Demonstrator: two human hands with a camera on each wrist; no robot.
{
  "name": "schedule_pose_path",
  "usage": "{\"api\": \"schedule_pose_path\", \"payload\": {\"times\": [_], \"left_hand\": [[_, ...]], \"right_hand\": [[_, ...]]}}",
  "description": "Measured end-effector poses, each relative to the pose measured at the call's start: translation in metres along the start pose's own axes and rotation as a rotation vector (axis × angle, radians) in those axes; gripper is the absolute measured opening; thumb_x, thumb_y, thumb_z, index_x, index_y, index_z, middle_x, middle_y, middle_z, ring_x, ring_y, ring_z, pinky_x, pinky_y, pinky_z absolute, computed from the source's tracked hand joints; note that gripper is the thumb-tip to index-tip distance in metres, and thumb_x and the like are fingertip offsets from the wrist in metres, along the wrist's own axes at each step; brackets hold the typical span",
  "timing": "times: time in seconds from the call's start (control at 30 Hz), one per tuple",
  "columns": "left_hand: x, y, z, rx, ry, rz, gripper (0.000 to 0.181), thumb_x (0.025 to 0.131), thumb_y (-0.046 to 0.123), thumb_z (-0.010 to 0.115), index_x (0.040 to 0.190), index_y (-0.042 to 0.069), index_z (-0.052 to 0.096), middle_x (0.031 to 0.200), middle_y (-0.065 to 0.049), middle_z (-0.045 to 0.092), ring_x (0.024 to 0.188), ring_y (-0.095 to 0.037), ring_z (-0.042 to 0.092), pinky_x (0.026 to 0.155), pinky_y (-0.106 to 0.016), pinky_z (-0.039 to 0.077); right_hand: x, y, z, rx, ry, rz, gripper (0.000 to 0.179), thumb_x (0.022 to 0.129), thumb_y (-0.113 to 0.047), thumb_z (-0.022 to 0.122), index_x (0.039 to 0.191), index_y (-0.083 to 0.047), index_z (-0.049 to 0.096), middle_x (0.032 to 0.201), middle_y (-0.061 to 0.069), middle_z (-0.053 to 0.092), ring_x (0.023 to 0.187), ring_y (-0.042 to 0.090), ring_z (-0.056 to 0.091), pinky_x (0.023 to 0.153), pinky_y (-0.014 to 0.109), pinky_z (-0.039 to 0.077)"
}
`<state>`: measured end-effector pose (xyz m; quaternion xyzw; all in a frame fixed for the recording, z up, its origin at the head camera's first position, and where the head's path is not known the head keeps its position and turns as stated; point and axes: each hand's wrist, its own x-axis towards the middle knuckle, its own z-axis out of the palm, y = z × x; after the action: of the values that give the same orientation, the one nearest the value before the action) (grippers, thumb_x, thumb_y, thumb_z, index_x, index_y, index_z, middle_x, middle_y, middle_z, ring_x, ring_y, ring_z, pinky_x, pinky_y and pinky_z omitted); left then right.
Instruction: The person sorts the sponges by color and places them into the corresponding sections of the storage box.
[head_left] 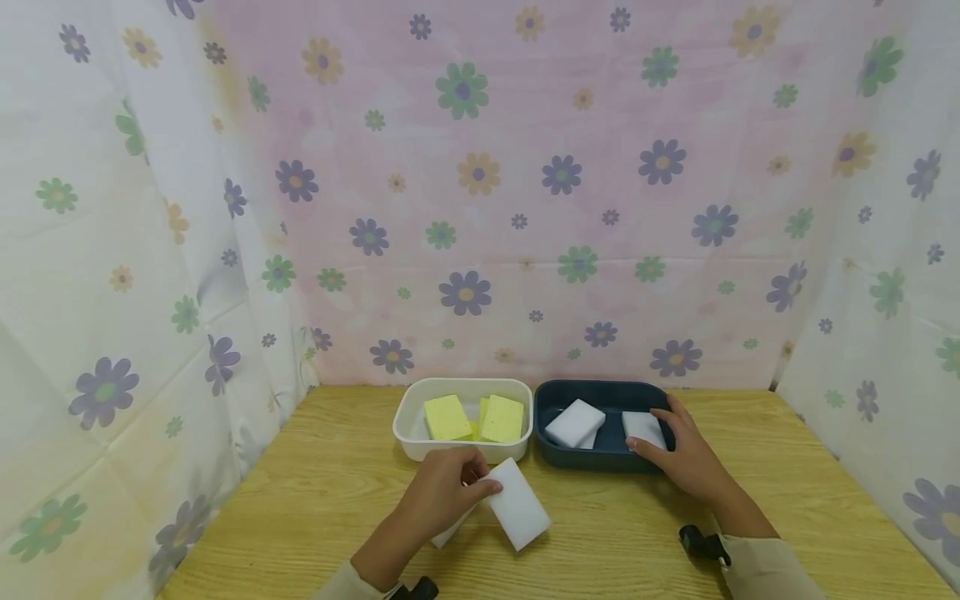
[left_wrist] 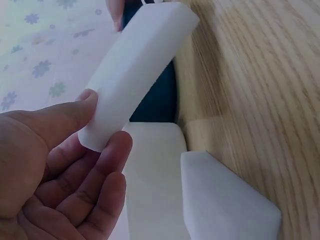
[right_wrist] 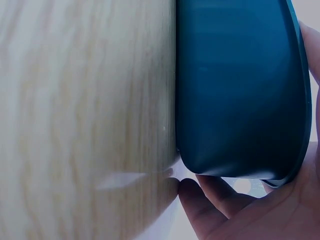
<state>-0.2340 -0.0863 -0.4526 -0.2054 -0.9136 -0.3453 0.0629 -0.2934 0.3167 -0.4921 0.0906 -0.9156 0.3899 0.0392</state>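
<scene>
My left hand (head_left: 446,492) pinches a white sponge (head_left: 519,505) by one end between thumb and fingers, over the table in front of the bins. A second white sponge (left_wrist: 225,200) lies below that hand, partly hidden by it in the head view. The right hand (head_left: 693,458) is at the right end of a dark blue bin (head_left: 600,458). Its thumb and a finger reach over the rim and pinch a white sponge (head_left: 642,427) inside, while other fingers (right_wrist: 200,205) lie outside the bin's end. Another white sponge (head_left: 576,423) rests on one more in the left part of this bin.
A white bin (head_left: 408,446) with several yellow sponges (head_left: 448,418) stands left of the dark blue one, the two side by side. Both sit at the back of the wooden table (head_left: 315,492). A flowered cloth (head_left: 525,208) hangs behind and along both sides.
</scene>
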Motion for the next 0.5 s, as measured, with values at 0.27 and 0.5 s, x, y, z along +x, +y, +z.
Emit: {"api": "schedule_pose_path", "payload": {"times": [0.27, 0.5], "left_hand": [[0.011, 0.006, 0.005, -0.006, 0.036, 0.028, 0.015, 0.089, 0.031, 0.083, 0.084, 0.021, 0.072, 0.078, 0.013, 0.069, 0.068, 0.003, 0.059, 0.063, -0.019, 0.052], [0.018, 0.011, 0.008, -0.038, 0.060, 0.037, 0.010, 0.091, 0.026, 0.081, 0.088, 0.018, 0.076, 0.081, 0.009, 0.073, 0.068, 0.002, 0.064, 0.062, -0.019, 0.053]], "right_hand": [[0.001, 0.001, 0.000, -0.001, 0.003, -0.006, 0.094, 0.096, -0.060, 0.066, 0.158, 0.002, 0.032, 0.173, 0.021, -0.008, 0.153, 0.058, 0.008, 0.109, 0.081, 0.024], [0.001, 0.001, 0.000, -0.001, 0.005, 0.002, 0.096, 0.095, -0.061, 0.066, 0.158, 0.002, 0.032, 0.173, 0.021, -0.008, 0.154, 0.057, 0.007, 0.109, 0.081, 0.023]]}}
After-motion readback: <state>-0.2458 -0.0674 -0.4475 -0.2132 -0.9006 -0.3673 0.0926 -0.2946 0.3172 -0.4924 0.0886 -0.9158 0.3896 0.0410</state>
